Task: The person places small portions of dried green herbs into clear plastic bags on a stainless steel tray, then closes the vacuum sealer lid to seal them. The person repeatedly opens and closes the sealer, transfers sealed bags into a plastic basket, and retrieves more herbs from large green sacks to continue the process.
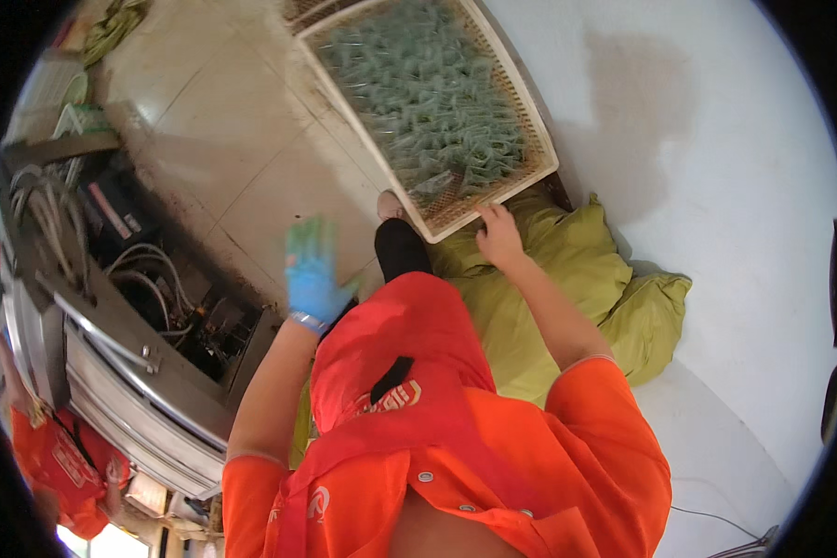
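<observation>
Right hand (pixel 498 234) bare, fingertips touching perforated plastic tray (pixel 530 121) rim — no grip; left hand (pixel 314 272) blue-gloved, fingers spread, blurred.

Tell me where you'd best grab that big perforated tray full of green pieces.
Probably by the near short rim of the tray, coming from below it, where the bare right hand already touches. That edge is thick, free of the green pieces, and overhangs the yellow-green sack. The gloved left hand is off it.
</observation>
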`<action>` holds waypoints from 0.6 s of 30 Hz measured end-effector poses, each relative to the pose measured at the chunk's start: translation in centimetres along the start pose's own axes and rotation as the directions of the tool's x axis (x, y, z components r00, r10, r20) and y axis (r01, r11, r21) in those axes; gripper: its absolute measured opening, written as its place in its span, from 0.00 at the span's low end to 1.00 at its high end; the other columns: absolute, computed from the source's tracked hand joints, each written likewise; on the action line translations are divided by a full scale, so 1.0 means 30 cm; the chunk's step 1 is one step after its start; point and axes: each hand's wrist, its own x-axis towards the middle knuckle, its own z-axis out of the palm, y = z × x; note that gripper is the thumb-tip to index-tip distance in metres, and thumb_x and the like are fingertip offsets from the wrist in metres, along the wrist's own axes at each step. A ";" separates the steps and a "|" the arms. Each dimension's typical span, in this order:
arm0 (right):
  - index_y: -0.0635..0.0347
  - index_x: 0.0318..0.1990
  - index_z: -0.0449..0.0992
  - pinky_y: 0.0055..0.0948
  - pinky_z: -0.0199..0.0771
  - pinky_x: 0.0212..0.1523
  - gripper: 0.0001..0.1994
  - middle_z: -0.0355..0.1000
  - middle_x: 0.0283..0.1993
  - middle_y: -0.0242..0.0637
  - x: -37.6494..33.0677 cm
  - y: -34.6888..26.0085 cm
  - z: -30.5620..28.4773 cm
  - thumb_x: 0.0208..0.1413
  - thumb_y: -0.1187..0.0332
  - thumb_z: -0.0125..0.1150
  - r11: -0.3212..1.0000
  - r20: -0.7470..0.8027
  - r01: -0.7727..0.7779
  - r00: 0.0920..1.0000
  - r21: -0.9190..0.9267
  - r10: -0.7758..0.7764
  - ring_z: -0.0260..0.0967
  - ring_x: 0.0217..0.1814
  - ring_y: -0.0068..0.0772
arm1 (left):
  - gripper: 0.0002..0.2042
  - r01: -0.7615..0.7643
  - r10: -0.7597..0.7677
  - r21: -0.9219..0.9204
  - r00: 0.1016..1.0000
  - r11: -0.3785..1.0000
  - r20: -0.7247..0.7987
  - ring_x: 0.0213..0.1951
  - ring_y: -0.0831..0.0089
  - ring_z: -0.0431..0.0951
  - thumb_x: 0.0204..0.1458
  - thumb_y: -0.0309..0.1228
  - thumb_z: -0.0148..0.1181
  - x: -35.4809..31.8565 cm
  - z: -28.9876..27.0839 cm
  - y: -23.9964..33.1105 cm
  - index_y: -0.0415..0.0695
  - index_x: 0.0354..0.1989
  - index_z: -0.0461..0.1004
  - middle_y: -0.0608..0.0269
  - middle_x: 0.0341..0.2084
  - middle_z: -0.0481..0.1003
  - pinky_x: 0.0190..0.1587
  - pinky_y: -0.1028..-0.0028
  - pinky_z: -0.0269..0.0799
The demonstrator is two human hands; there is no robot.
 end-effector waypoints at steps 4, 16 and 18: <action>0.41 0.75 0.53 0.57 0.59 0.67 0.43 0.44 0.76 0.55 0.259 0.323 -0.034 0.53 0.64 0.71 0.963 0.027 -0.045 0.998 -0.266 0.054 0.47 0.74 0.65 | 0.57 -0.132 0.139 -0.045 0.971 0.990 0.194 0.74 0.42 0.42 0.45 0.65 0.62 0.456 0.393 0.220 0.43 0.76 0.44 0.43 0.74 0.46 0.74 0.46 0.34; 0.24 0.77 0.37 0.46 0.81 0.48 0.64 0.31 0.80 0.51 0.892 0.683 -0.035 0.37 0.60 0.84 0.865 -0.090 0.218 0.954 -0.452 -0.287 0.54 0.72 0.62 | 0.65 0.026 -0.050 0.120 0.977 0.992 0.207 0.74 0.35 0.35 0.37 0.66 0.69 1.111 0.991 0.586 0.47 0.78 0.36 0.41 0.75 0.36 0.68 0.35 0.34; 0.23 0.76 0.38 0.45 0.82 0.46 0.64 0.36 0.79 0.50 0.964 0.654 -0.057 0.37 0.62 0.83 0.910 -0.047 0.268 0.954 -0.317 -0.297 0.59 0.68 0.61 | 0.64 0.117 -0.117 0.007 0.984 0.993 0.137 0.69 0.36 0.47 0.37 0.61 0.73 1.165 1.011 0.552 0.46 0.77 0.37 0.41 0.74 0.41 0.64 0.38 0.46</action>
